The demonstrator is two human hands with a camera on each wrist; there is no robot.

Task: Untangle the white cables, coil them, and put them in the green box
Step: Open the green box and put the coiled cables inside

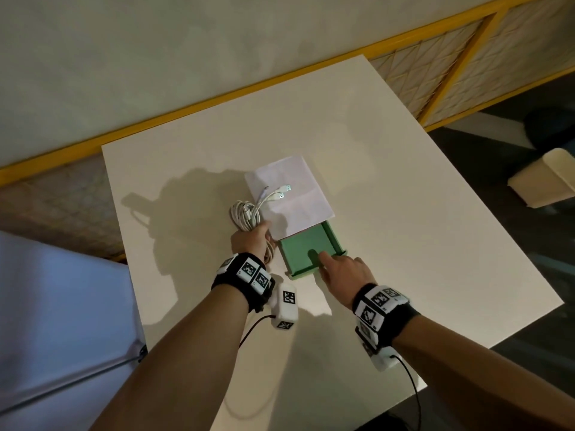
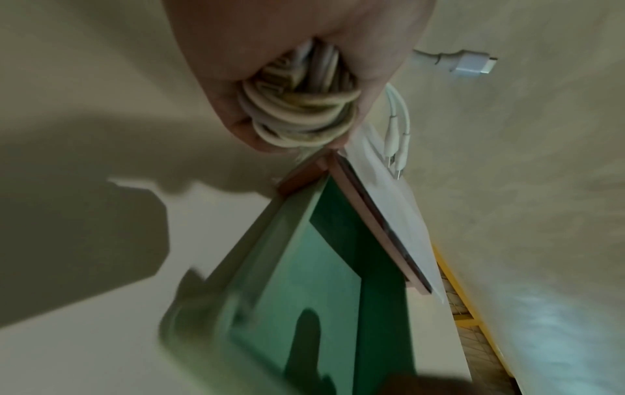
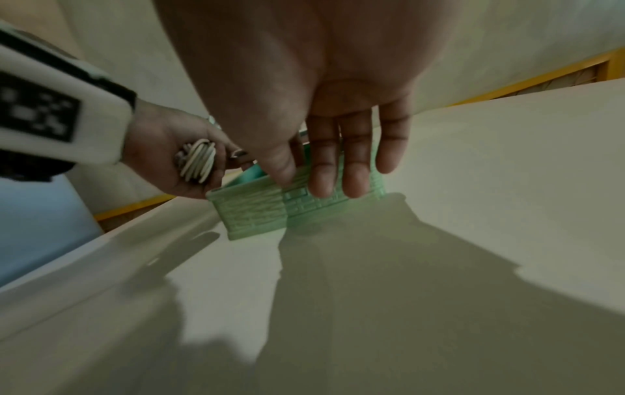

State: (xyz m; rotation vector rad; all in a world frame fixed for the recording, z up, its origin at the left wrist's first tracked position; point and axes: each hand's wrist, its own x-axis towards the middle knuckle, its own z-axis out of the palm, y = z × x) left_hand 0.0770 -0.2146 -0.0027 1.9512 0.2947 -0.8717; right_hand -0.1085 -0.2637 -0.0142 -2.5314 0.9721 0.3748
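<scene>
My left hand grips a coiled bundle of white cables just left of the green box. Its fingers wrap the loops, and the plug ends lie loose on the white lid. The box's inside shows nothing in it, and the white sliding lid covers its far half. My right hand is at the box's near edge with straight fingers against the ribbed near wall; one finger points over the rim.
The box stands mid-way across a white table. A yellow-framed panel runs behind the table's far edge. A blue surface lies to the left and a cream object off the right side.
</scene>
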